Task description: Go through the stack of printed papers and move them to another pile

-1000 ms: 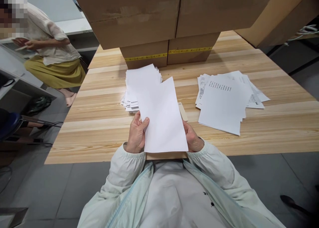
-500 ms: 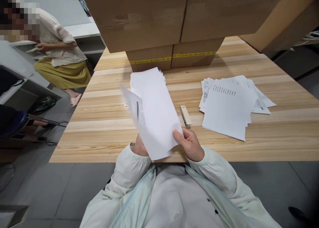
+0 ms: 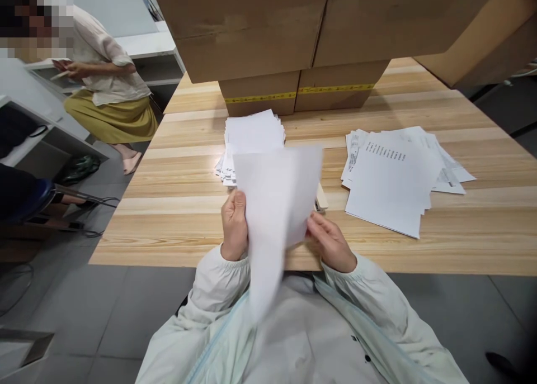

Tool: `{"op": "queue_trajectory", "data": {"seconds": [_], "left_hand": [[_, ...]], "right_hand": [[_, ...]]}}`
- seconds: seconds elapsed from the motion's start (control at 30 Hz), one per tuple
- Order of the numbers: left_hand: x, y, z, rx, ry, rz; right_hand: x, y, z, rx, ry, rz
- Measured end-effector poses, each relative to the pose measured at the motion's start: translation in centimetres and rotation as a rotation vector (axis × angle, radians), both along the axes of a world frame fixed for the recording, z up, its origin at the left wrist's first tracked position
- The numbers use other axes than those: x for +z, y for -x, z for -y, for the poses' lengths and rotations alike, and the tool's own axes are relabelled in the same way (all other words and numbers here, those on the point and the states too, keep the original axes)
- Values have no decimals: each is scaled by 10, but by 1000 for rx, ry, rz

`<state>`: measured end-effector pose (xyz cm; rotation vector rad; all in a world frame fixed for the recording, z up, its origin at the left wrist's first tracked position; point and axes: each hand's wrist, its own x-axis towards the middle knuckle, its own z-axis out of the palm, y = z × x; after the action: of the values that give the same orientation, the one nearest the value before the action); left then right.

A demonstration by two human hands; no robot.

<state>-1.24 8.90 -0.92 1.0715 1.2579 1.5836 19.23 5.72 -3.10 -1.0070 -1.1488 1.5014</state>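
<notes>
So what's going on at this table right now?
A person at a wooden table holds blurred white sheets upright, the left hand gripping the left edge and the right hand at the right edge. A neat paper stack lies behind them, looser printed pages to the right, and cardboard boxes beyond. A stapler peeks out behind the sheets. Another person sits at far left.

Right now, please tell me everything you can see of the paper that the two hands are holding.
The paper is white, thin and blurred by motion. It stands nearly upright over the table's near edge, its lower end hanging toward the person's jacket. The left hand has a grip on its left edge; the right hand touches its right edge. No print shows on the side seen.
</notes>
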Motion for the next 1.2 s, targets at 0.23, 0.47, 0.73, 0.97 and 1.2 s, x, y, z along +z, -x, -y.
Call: {"op": "queue_trajectory", "data": {"seconds": [0.23, 0.47, 0.73, 0.97, 1.2], "left_hand": [[15, -2, 5, 350, -251, -454], [16, -18, 15, 310, -348, -255], [-4, -20, 23, 160, -247, -193], [-5, -20, 23, 115, -211, -211], [10, -23, 39, 155, -253, -243]], "right_hand": [[20, -6, -9, -36, -147, -52], [30, -7, -7, -397, -440, 172], [13, -7, -9, -283, -368, 230], [5, -5, -12, -323, -358, 215], [30, -11, 0, -386, -440, 269]]}}
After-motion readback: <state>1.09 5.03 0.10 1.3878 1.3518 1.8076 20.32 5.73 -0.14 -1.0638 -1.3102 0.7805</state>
